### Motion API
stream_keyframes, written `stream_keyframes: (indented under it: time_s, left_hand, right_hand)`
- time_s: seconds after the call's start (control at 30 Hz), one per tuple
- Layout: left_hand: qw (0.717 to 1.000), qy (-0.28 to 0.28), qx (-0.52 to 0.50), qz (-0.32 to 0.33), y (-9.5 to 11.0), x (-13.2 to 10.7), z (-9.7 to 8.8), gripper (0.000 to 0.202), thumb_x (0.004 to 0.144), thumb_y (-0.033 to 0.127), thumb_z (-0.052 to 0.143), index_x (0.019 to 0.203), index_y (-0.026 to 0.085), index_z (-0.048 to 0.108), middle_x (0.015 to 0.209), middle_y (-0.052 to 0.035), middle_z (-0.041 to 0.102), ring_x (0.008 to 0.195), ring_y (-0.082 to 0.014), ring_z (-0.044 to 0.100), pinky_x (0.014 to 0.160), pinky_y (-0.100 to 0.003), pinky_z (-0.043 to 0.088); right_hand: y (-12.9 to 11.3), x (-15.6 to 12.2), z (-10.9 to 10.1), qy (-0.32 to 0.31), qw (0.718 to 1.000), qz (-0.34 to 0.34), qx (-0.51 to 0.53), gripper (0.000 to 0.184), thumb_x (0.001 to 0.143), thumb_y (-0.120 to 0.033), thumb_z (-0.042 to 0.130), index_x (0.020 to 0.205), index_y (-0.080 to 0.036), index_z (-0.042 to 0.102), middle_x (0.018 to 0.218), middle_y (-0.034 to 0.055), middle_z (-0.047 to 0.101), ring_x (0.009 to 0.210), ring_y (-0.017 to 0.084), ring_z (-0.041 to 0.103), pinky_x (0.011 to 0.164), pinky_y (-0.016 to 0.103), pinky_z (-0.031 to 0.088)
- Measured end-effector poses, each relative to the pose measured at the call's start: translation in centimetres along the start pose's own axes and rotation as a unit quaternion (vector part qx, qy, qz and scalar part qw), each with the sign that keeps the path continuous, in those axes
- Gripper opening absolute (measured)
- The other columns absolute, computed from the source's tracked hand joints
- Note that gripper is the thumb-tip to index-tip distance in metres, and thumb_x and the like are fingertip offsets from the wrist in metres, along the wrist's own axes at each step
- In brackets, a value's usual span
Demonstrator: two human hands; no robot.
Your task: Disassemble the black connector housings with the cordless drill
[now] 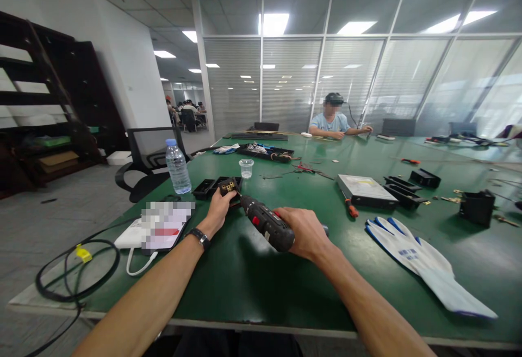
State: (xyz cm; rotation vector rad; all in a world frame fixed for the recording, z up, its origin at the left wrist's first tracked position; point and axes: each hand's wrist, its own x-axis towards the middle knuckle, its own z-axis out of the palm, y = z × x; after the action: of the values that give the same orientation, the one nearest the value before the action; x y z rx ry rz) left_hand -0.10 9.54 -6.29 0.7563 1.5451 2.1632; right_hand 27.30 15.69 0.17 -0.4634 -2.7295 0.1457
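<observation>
Both forearms stretch out over the table, wrists angled inward. Left hand point(218, 211) is pinched around a small black block with brass-colored contacts point(228, 186), thumb on the near side; right hand point(305, 232) is wrapped around a black cordless screwdriver point(267, 223), nose pointing up-left. Table's a glossy green top point(253, 297) with a water bottle point(178, 169) and clear plastic cup point(246, 168) near the left hand, white-and-blue work glove point(420, 264) off right. Glass partition point(291, 77) behind, co-worker point(331, 123) seated across. The block's in the left fingers, just past the screwdriver's nose; can't tell if the tip's touching.
</observation>
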Motion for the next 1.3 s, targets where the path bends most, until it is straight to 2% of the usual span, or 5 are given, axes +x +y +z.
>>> stream_keyframes:
  time_s: [0.17, 0.33, 0.53, 0.93, 1.3]
  left_hand:
    - [0.999, 0.008, 0.031, 0.038, -0.2, 0.1, -0.2, 0.042, 0.064, 0.020, 0.076, 0.105, 0.016, 0.067, 0.099, -0.0069, 0.071, 0.086, -0.0189, 0.066, 0.082, -0.034, 0.054]
    - [0.999, 0.005, 0.014, 0.030, 0.0, 0.0, -0.2, 0.042, 0.064, 0.014, 0.075, 0.104, 0.017, 0.064, 0.100, -0.0068, 0.070, 0.084, -0.0192, 0.067, 0.077, -0.035, 0.057]
    - [0.999, 0.010, 0.008, 0.046, 0.2, -0.2, -0.1, 0.042, 0.061, 0.008, 0.074, 0.101, 0.017, 0.065, 0.097, -0.0057, 0.071, 0.086, -0.0192, 0.068, 0.079, -0.035, 0.058]
    - [1.000, -0.001, -0.015, 0.027, -1.0, 1.1, -0.8, 0.041, 0.058, 0.015, 0.078, 0.096, 0.017, 0.062, 0.094, -0.0056, 0.070, 0.078, -0.0173, 0.068, 0.068, -0.030, 0.057]
    - [0.998, -0.053, 0.021, 0.029, -0.2, 0.6, -0.7, 0.046, 0.057, 0.020, 0.080, 0.099, 0.016, 0.063, 0.093, -0.0043, 0.069, 0.078, -0.0173, 0.065, 0.070, -0.031, 0.054]
  right_hand:
    - [-0.2, 0.0, -0.1, -0.001, 1.000, -0.008, -0.020, 0.028, 0.076, -0.042, 0.070, 0.097, -0.025, 0.065, 0.089, 0.0029, 0.071, 0.077, 0.020, 0.064, 0.064, 0.029, 0.030]
    - [0.1, 0.0, 0.5, 0.012, 1.000, 0.003, 0.017, 0.026, 0.072, -0.031, 0.071, 0.096, -0.026, 0.065, 0.088, 0.0008, 0.072, 0.080, 0.020, 0.065, 0.064, 0.028, 0.031]
    - [-0.1, 0.0, 0.7, 0.020, 1.000, 0.004, 0.017, 0.026, 0.073, -0.031, 0.068, 0.098, -0.026, 0.065, 0.088, 0.0014, 0.073, 0.079, 0.020, 0.066, 0.063, 0.028, 0.029]
    - [-0.8, -0.1, 0.7, 0.017, 0.999, 0.027, 0.031, 0.018, 0.072, -0.034, 0.068, 0.085, -0.025, 0.060, 0.077, 0.0003, 0.069, 0.071, 0.018, 0.062, 0.060, 0.028, 0.026]
    - [-0.8, -0.1, 0.4, 0.012, 0.999, 0.036, 0.020, 0.022, 0.074, -0.038, 0.068, 0.092, -0.026, 0.066, 0.078, 0.0011, 0.071, 0.071, 0.019, 0.064, 0.060, 0.028, 0.029]
